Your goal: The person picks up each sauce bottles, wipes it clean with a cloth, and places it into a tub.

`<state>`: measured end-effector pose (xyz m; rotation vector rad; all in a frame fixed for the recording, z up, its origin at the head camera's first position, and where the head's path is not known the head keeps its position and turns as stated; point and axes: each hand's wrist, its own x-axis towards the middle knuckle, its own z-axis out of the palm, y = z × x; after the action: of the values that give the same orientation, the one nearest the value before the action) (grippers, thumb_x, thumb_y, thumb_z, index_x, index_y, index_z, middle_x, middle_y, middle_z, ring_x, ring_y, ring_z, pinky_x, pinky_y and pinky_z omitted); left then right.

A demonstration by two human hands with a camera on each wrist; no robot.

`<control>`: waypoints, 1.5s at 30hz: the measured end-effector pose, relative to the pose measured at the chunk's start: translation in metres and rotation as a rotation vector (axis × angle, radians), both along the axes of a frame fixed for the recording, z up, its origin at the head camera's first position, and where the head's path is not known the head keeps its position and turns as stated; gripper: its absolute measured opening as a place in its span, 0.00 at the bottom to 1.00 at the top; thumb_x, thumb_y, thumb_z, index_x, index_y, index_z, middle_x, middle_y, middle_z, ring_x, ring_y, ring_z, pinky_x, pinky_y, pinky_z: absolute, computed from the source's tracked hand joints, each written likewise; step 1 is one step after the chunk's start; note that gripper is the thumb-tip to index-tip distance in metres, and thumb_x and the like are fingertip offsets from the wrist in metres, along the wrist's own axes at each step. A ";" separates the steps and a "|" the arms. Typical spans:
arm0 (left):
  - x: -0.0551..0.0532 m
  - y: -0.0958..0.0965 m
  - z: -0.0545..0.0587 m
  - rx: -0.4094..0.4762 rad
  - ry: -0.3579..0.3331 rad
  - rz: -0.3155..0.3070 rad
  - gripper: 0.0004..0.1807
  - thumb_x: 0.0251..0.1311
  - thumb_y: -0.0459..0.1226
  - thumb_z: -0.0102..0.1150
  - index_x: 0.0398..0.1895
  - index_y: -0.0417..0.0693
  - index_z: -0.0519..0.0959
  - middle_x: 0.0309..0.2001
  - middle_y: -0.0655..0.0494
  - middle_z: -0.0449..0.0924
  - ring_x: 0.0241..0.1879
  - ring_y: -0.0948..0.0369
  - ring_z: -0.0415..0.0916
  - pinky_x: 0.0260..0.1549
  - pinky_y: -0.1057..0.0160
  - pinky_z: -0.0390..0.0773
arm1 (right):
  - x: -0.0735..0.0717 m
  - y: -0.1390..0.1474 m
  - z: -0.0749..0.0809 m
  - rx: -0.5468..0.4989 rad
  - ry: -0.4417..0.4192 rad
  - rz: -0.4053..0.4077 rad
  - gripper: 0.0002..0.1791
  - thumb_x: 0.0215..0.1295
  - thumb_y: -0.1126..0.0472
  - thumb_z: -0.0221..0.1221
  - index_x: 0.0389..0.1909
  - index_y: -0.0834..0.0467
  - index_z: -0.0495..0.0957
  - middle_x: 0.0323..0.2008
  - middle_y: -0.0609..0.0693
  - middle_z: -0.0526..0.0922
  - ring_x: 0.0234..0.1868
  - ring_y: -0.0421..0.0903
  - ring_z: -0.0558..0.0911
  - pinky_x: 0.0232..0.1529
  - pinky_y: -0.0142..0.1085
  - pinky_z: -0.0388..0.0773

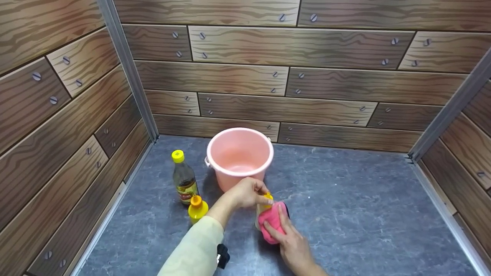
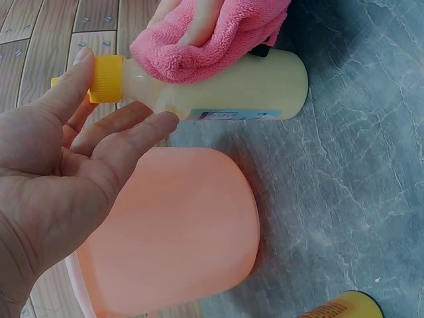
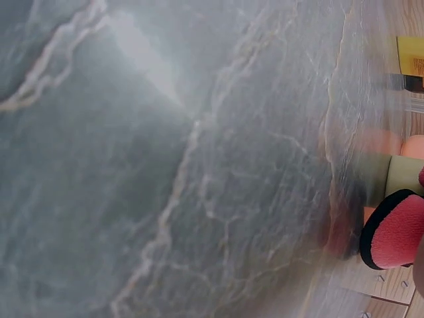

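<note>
A pale-yellow bottle [image 2: 288, 86] stands upright on the grey marbled surface [image 1: 364, 199]. The left hand [image 1: 245, 193] pinches its yellow cap [image 2: 107, 78]; the right hand [image 1: 296, 245] grips a pink cloth [image 2: 169, 56] against its side. Just beyond stands a pink bucket [image 1: 228, 180]; to the left, a dark glass bottle [image 1: 184, 176] and, nearer, a yellow squeeze bottle [image 1: 197, 212].
</note>
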<state>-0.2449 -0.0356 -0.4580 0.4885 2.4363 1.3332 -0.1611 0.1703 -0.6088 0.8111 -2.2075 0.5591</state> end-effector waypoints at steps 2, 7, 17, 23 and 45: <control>0.000 0.000 0.000 0.002 0.004 0.000 0.07 0.59 0.37 0.80 0.37 0.47 0.89 0.32 0.61 0.86 0.35 0.64 0.77 0.35 0.66 0.80 | 0.000 0.000 0.000 -0.005 -0.006 0.004 0.50 0.31 0.82 0.66 0.61 0.44 0.87 0.69 0.72 0.73 0.61 0.69 0.81 0.32 0.48 0.88; 0.000 0.000 -0.001 -0.001 0.028 -0.005 0.08 0.59 0.37 0.80 0.37 0.45 0.89 0.32 0.61 0.86 0.34 0.65 0.77 0.34 0.67 0.79 | 0.002 0.000 -0.001 -0.007 -0.022 0.008 0.50 0.32 0.83 0.66 0.62 0.44 0.86 0.70 0.72 0.73 0.61 0.70 0.81 0.34 0.48 0.88; -0.001 0.000 -0.001 -0.017 0.019 0.003 0.07 0.60 0.36 0.79 0.38 0.45 0.89 0.34 0.60 0.86 0.36 0.63 0.78 0.38 0.63 0.82 | 0.006 0.002 -0.004 0.028 -0.072 -0.013 0.48 0.38 0.82 0.68 0.62 0.42 0.86 0.67 0.72 0.75 0.58 0.71 0.83 0.39 0.54 0.88; 0.000 0.000 -0.001 -0.001 -0.001 0.005 0.07 0.60 0.35 0.79 0.38 0.45 0.89 0.34 0.59 0.85 0.37 0.62 0.78 0.38 0.63 0.83 | 0.010 0.004 -0.005 0.097 -0.163 -0.043 0.45 0.41 0.80 0.70 0.61 0.41 0.87 0.69 0.69 0.75 0.57 0.70 0.83 0.33 0.54 0.87; 0.001 0.003 0.000 0.017 -0.001 0.010 0.07 0.59 0.35 0.79 0.37 0.44 0.89 0.33 0.59 0.85 0.35 0.63 0.78 0.35 0.64 0.82 | 0.014 0.001 0.021 0.350 -0.517 -0.121 0.35 0.56 0.75 0.65 0.60 0.38 0.87 0.70 0.68 0.75 0.58 0.73 0.82 0.39 0.58 0.86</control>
<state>-0.2436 -0.0329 -0.4583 0.4800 2.4317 1.3591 -0.1476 0.1711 -0.5881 0.7582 -2.8659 0.3511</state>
